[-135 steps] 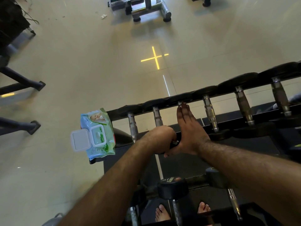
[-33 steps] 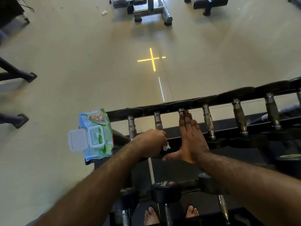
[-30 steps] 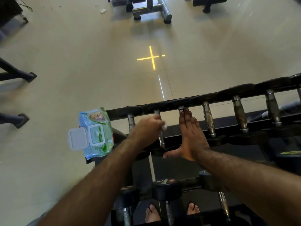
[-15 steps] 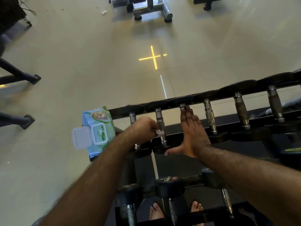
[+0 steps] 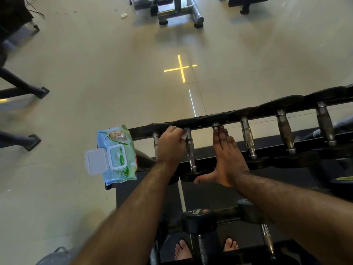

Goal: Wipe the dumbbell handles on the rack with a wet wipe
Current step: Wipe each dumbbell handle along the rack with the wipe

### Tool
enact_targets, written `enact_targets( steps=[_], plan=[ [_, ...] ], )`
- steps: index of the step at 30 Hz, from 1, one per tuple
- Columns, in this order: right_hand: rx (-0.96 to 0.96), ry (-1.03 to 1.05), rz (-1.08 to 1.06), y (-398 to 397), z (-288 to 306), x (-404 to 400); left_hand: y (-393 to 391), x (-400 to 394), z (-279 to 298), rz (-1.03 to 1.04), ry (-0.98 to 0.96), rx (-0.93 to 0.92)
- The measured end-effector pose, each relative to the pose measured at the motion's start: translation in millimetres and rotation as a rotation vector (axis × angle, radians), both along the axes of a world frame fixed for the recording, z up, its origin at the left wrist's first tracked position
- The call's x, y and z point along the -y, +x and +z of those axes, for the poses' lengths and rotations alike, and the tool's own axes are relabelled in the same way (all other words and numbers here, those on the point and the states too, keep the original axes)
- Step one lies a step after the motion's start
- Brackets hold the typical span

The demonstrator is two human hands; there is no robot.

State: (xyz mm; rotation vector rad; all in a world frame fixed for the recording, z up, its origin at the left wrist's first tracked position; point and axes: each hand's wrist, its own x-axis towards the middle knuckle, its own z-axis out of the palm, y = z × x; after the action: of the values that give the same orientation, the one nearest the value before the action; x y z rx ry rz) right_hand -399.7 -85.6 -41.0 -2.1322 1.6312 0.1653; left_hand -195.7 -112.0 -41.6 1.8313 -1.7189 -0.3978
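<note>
Left hand (image 5: 171,145), centre of the frame: fingers curled round a white wet wipe (image 5: 183,135) and pinching it against the far end of the second handle (image 5: 190,150) from the left on the top row of the rack (image 5: 236,115). Wipe folded small, only a corner visible between fingers and metal; probably bunched so as to wrap part of the bar and rub along its length. Right hand (image 5: 226,159), just right of it: fingers straight and together, laid flat along the third handle (image 5: 215,125) and hiding most of it, thumb spread toward the lower left, nothing gripped; judged to be a brace for steadying the weight or the body during the wiping stroke. Pack of wipes (image 5: 116,154), left of centre: perched on the left end of the rack with lid flipped open, likely kept there for a fresh sheet within reach of the wiping hand. Further handles (image 5: 248,140), right of centre to the right edge: bare metal bars in a row between black heads, not touched by either hand; wiped or unwiped condition not discernible. Lower row of weights at the bottom of the frame, bare feet (image 5: 183,249) below. Step in hand judged as an early handle in the row, most of the top row remaining to the right.
</note>
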Motion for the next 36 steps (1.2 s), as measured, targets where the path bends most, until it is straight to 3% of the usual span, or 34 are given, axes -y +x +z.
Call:
enact_targets(
  steps=[4,6,8,9,13,16,19,22,23,24,26,29,32,36],
  plan=[
    [0.006,-0.001,0.001,-1,-2,1,-17,-21,1,0.133,0.091,-0.162],
    [0.005,-0.004,0.002,-1,-3,1,-12,-34,3,0.055,0.263,-0.232],
    [-0.001,-0.005,0.006,-1,-3,1,-6,-43,6,-0.113,0.413,-0.19],
    [0.001,0.0,0.011,-2,-3,1,-6,-44,9,-0.155,0.382,-0.146],
    [0.006,0.0,0.001,-1,-1,1,-17,-22,5,-0.113,-0.055,-0.01],
    [0.013,-0.016,0.004,-1,-3,2,-22,-2,-1,-0.284,-0.128,0.287],
    [0.029,-0.011,0.003,-1,-5,2,-24,-9,4,-0.577,0.12,0.549],
    [0.048,-0.004,-0.002,-3,-6,1,-18,-18,12,-0.613,0.532,0.387],
    [0.05,-0.008,-0.001,-3,-6,1,-16,-16,14,-0.589,0.549,0.313],
    [0.048,-0.009,0.0,-3,-6,1,-15,-13,17,-0.55,0.49,0.259],
    [0.035,-0.008,0.003,-3,-4,1,-14,-3,15,-0.445,0.182,0.241],
    [0.028,-0.014,0.001,-2,-4,2,-14,10,-3,-0.372,-0.141,0.434],
    [0.032,-0.018,0.0,-2,-3,1,-7,7,-10,-0.36,-0.173,0.525],
    [0.046,-0.012,0.005,-2,-4,1,-3,-25,-2,-0.167,-0.028,0.264]
  ],
)
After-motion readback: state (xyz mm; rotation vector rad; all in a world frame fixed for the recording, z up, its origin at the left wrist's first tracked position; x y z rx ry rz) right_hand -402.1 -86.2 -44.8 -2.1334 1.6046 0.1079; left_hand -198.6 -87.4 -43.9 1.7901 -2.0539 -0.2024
